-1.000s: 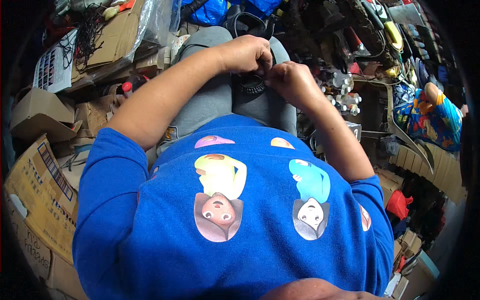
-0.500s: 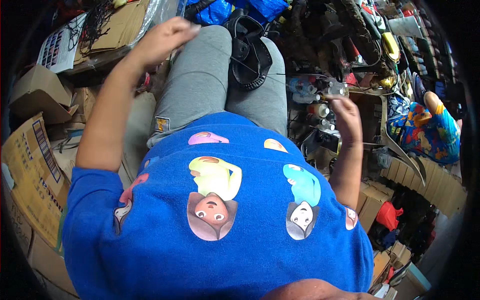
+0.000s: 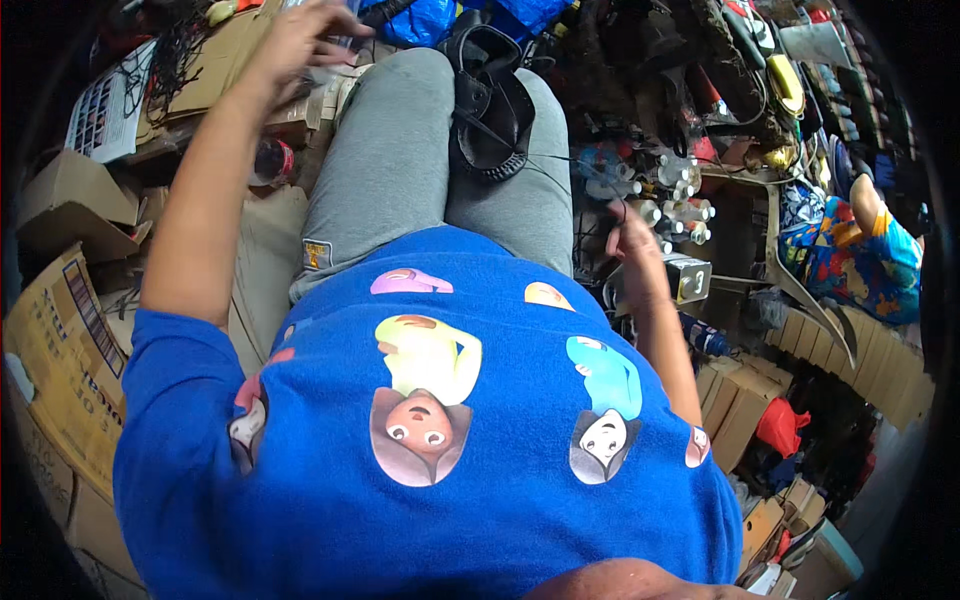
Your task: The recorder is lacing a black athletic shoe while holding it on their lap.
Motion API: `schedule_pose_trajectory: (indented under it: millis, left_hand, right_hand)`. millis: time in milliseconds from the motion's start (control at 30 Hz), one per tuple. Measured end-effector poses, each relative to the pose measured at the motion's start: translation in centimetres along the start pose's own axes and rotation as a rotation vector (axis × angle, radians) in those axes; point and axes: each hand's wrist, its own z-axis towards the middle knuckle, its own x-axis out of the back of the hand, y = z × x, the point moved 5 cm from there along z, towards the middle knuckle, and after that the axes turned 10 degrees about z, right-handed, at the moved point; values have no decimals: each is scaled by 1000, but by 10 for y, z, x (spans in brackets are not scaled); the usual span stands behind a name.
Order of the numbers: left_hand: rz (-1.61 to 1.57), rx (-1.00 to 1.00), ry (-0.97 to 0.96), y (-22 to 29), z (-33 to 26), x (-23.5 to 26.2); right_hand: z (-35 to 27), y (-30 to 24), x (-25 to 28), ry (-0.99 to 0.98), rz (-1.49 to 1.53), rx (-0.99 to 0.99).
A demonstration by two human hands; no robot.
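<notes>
A black leather shoe (image 3: 492,125) lies between my grey-trousered knees, its opening facing up and stitches showing along its near rim. A thin black thread (image 3: 570,160) runs from the shoe toward the right. My right hand (image 3: 632,240) is beside my right thigh, with finger and thumb closed on that thread, which curves loosely near the fingertips. Beyond my left knee, my left hand (image 3: 305,45) is raised with its fingers apart, and I see nothing held in it. Clear plastic (image 3: 345,22) shows just behind those fingers.
Several small bottles (image 3: 685,210) stand to the right of my thigh, near a curved metal blade (image 3: 815,310). Another person's colourful sleeve (image 3: 860,260) is at the far right. Cardboard boxes (image 3: 75,205) crowd the left, with a dark bottle (image 3: 272,160) beside my left knee.
My left hand has moved up and away, and its fingers have spread. My right hand has come down and inward toward my thigh, and the thread on its side has gone slack.
</notes>
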Motion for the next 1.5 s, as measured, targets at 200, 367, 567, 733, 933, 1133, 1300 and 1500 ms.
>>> schedule_pose_trajectory:
  millis: [200,367,567,733,933,1133,1300,1500]
  left_hand:
    - [656,-852,-216,77,-49,-118]
    - [723,-720,-430,69,-31,-182]
    - [651,-713,-547,69,-27,-194]
    - [662,-685,-525,66,-24,-190]
    - [494,-590,-788,65,-13,-194]
    - [526,-529,-823,64,-14,-190]
    - [509,-513,-828,64,-15,-189]
    - [523,-534,-825,68,-11,-201]
  right_hand:
    - [34,-112,-37,115,-407,509]
    - [55,-140,-140,-576,-960,564]
    - [48,-124,-132,-693,-845,473]
    - [16,-144,-83,-434,-481,246]
    - [18,-142,-102,-311,-558,391]
    - [36,-129,-115,-351,-694,446]
    - [36,-136,-122,-328,-811,472]
    - [32,-126,-122,-281,-825,501]
